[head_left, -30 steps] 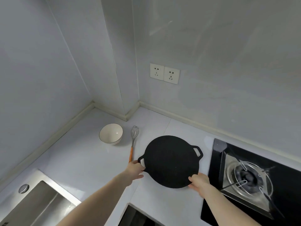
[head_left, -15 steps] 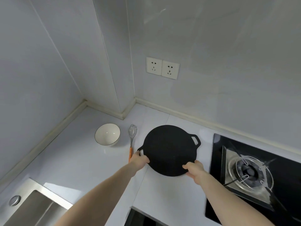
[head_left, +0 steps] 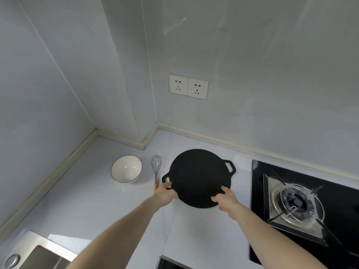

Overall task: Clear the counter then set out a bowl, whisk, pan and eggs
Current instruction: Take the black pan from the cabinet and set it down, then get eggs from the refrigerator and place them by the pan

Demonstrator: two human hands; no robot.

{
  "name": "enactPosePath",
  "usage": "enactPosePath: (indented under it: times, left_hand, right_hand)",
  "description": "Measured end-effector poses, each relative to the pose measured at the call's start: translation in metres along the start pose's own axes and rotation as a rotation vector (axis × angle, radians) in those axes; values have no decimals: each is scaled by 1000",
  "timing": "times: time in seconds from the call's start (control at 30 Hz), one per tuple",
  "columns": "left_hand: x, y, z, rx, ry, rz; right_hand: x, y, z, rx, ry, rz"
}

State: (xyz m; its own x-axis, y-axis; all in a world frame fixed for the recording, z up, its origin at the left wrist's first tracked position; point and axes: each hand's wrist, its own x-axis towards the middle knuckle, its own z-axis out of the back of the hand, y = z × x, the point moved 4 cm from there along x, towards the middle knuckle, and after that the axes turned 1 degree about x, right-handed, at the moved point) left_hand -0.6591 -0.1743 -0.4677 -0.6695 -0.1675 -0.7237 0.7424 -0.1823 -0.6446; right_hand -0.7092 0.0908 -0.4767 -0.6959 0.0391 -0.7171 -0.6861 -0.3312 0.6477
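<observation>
A flat black pan [head_left: 200,177] with two loop handles lies on the white counter [head_left: 87,206], between the whisk and the hob. My left hand [head_left: 167,193] grips its rim just below the left handle, thumb on top. My right hand [head_left: 225,199] is at the pan's near right edge with fingers spread over the rim. A white bowl [head_left: 126,168] with a dark rim stands upright to the left. A wire whisk [head_left: 156,166] with an orange handle lies between bowl and pan; my left hand hides the end of its handle. I see no eggs.
A black glass gas hob [head_left: 291,200] with a metal burner sits right of the pan. A steel sink [head_left: 38,257] is at the near left corner. Two wall sockets [head_left: 188,87] are above the counter. Walls close off the back and left.
The pan has slid away from me toward the back wall and now lies flat. My right hand's fingers have loosened and spread on its edge.
</observation>
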Motion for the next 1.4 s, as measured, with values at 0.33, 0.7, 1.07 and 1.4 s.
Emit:
enactPosePath:
  times: [0.33, 0.7, 1.07, 1.4]
  left_hand:
    - [5, -1, 4, 22, 64, 47]
    - [-3, 20, -4, 272, 49, -41]
    - [-26, 13, -1, 670, 97, -87]
    - [-66, 65, -46, 1304, 57, -282]
  right_hand:
    - [-10, -7, -10, 9, 35, -8]
    - [-32, -21, -40, 176, -19, -33]
    - [-31, -14, -22, -26, 33, 35]
    - [-85, -101, -55, -959, 176, 267]
